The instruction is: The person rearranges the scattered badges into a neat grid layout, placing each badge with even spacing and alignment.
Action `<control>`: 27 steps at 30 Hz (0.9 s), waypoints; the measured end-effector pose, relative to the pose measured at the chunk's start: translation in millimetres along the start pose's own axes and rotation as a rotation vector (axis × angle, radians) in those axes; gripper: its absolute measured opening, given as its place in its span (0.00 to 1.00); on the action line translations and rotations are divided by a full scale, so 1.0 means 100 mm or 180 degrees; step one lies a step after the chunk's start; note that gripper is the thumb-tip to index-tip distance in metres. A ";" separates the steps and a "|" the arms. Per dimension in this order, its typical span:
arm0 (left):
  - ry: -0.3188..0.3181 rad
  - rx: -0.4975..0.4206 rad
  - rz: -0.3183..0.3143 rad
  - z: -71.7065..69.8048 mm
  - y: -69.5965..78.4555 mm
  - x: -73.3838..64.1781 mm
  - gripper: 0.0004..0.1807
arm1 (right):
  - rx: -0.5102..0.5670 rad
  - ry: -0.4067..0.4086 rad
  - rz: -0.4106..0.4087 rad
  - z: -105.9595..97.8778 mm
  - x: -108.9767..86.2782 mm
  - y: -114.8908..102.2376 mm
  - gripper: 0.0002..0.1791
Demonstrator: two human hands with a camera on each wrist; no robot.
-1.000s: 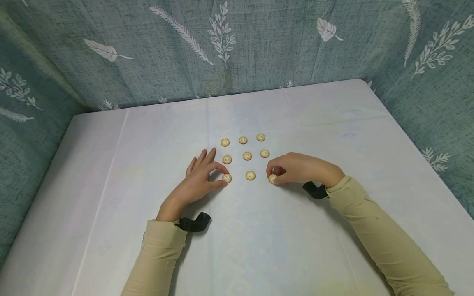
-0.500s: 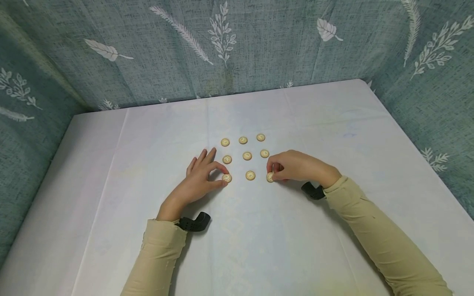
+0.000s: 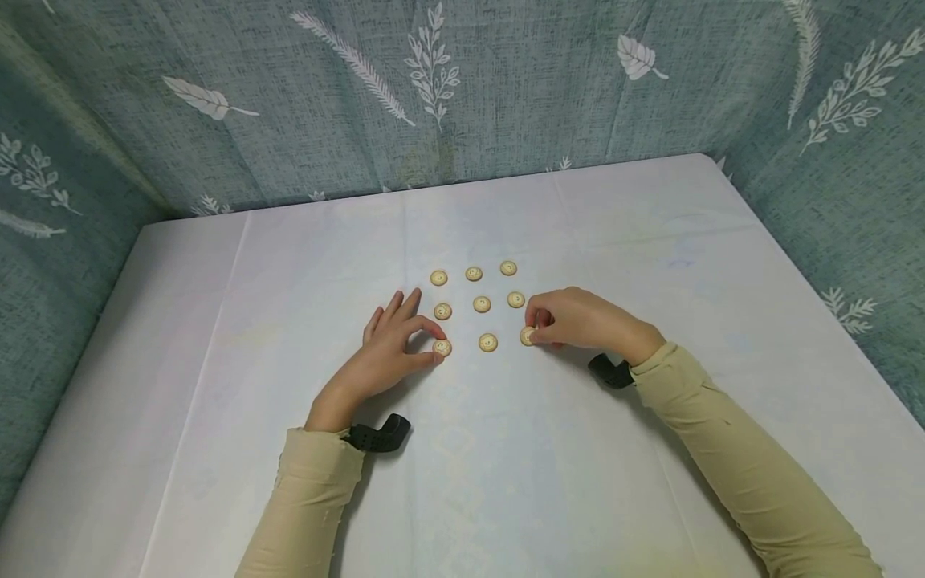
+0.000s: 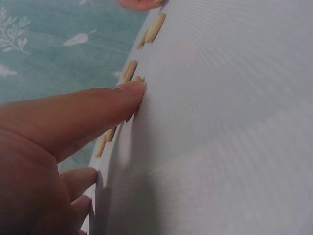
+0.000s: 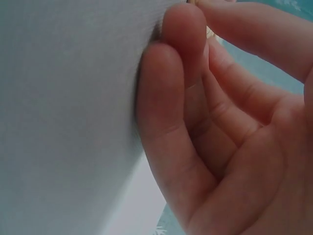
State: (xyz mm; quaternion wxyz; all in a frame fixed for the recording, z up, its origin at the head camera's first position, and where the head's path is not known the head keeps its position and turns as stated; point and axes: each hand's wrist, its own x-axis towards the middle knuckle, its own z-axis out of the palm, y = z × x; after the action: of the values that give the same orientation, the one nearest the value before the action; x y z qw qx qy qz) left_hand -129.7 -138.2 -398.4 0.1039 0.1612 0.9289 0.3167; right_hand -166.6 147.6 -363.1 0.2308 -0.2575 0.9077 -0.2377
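Observation:
Round, pale wooden-looking buttons lie in three rows on the white cloth. At the near-left corner, my left hand (image 3: 383,353) pinches one button (image 3: 442,348) between thumb and index finger; its other fingers spread outward. My right hand (image 3: 588,323) grips the near-right button (image 3: 527,335) by its right side with thumb and fingertips, partly covering it. Between these two lies the near-middle button (image 3: 487,343), untouched. In the left wrist view the thumb (image 4: 105,105) hides most of the held button. Curled fingers (image 5: 161,93) fill the right wrist view, and little of that button shows.
Behind the near row sit a middle row, with its centre button (image 3: 482,304), and a far row, with its centre button (image 3: 473,274). A green leaf-patterned curtain (image 3: 506,88) borders the white-covered table (image 3: 462,482) at the back and sides.
My right hand has slid the near-right button away from the body and slightly left, closer to the middle row. My left hand has stayed in place on its button.

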 end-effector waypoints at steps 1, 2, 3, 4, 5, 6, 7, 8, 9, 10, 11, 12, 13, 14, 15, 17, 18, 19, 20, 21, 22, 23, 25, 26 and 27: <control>-0.0003 0.0001 -0.0003 0.00 0.00 0.00 0.10 | -0.0003 0.0015 0.0004 0.00 0.00 0.00 0.07; -0.0004 0.0001 -0.0005 0.00 0.00 0.00 0.10 | -0.0004 0.0023 0.0008 -0.01 0.00 0.00 0.07; -0.0006 -0.0001 -0.0004 0.00 0.00 0.00 0.10 | -0.0001 0.0029 0.0015 -0.01 -0.01 0.00 0.07; -0.0006 -0.0004 -0.0003 0.00 0.01 0.00 0.10 | 0.0005 0.0031 0.0021 -0.01 -0.01 0.00 0.07; -0.0004 -0.0004 -0.0001 0.00 0.01 0.00 0.10 | 0.0008 0.0031 0.0026 -0.01 -0.01 0.00 0.07; -0.0002 -0.0004 0.0002 0.00 0.01 0.00 0.10 | 0.0014 0.0028 0.0033 -0.01 -0.01 0.00 0.07; 0.0003 -0.0003 0.0005 0.00 0.01 0.00 0.10 | 0.0023 0.0023 0.0035 -0.01 -0.01 0.00 0.07; 0.0009 -0.0004 0.0007 0.01 0.01 0.00 0.10 | 0.0031 0.0016 0.0039 -0.01 -0.01 0.00 0.08; 0.0013 -0.0006 0.0012 0.01 0.01 0.00 0.10 | 0.0035 0.0011 0.0042 -0.01 -0.01 0.00 0.08; 0.0018 -0.0006 0.0012 0.01 0.01 0.00 0.10 | 0.0032 0.0006 0.0043 -0.01 -0.01 -0.01 0.08; 0.0026 -0.0005 0.0010 0.01 0.01 0.00 0.10 | 0.0022 0.0005 0.0047 -0.01 -0.01 -0.01 0.08; 0.0026 0.0002 0.0006 0.02 0.01 0.00 0.10 | 0.0016 0.0000 0.0051 -0.01 -0.01 -0.01 0.08; 0.0031 -0.0001 0.0008 0.02 0.00 0.00 0.10 | -0.0002 0.0000 0.0049 -0.01 -0.01 -0.01 0.08; 0.0034 -0.0007 0.0010 0.02 0.00 0.00 0.10 | -0.0016 0.0001 0.0048 -0.01 -0.01 -0.01 0.08; 0.0035 -0.0009 0.0016 0.02 0.01 0.00 0.10 | -0.0030 0.0003 0.0038 -0.01 -0.01 -0.01 0.08; 0.0037 -0.0008 0.0016 0.02 0.01 0.00 0.10 | -0.0066 0.0004 0.0010 -0.01 -0.01 -0.01 0.09; 0.0033 -0.0009 0.0022 0.02 0.01 0.00 0.10 | -0.0078 0.0004 -0.0009 -0.01 -0.01 -0.01 0.09; 0.0035 -0.0017 0.0028 0.01 0.01 0.00 0.10 | -0.0089 0.0010 -0.0027 0.00 -0.01 0.00 0.09; 0.0029 -0.0019 0.0030 0.01 0.01 0.00 0.10 | -0.0088 0.0011 -0.0039 0.00 -0.01 0.00 0.09; 0.0027 -0.0018 0.0031 0.01 0.01 0.00 0.10 | -0.0094 0.0011 -0.0050 0.00 -0.01 0.00 0.09; 0.0024 -0.0016 0.0028 0.01 0.01 0.00 0.10 | -0.0101 0.0013 -0.0054 0.00 -0.01 0.00 0.09; 0.0019 -0.0014 0.0027 0.01 0.01 0.00 0.10 | -0.0106 0.0018 -0.0052 0.00 -0.01 0.00 0.09; 0.0015 -0.0005 0.0021 0.01 0.01 0.00 0.10 | -0.0108 0.0021 -0.0038 0.00 -0.01 -0.01 0.09; 0.0012 0.0001 0.0016 0.02 0.01 -0.01 0.11 | -0.0112 0.0022 -0.0032 0.00 -0.01 -0.01 0.09; 0.0013 0.0008 0.0014 0.02 0.00 0.00 0.10 | -0.0116 0.0022 -0.0031 0.00 -0.01 -0.02 0.09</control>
State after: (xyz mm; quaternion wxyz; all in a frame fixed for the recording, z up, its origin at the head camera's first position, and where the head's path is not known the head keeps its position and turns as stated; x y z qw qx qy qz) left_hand -128.7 -137.2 -399.6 0.1011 0.1627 0.9292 0.3160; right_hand -165.0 146.9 -362.1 0.2217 -0.2653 0.9115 -0.2231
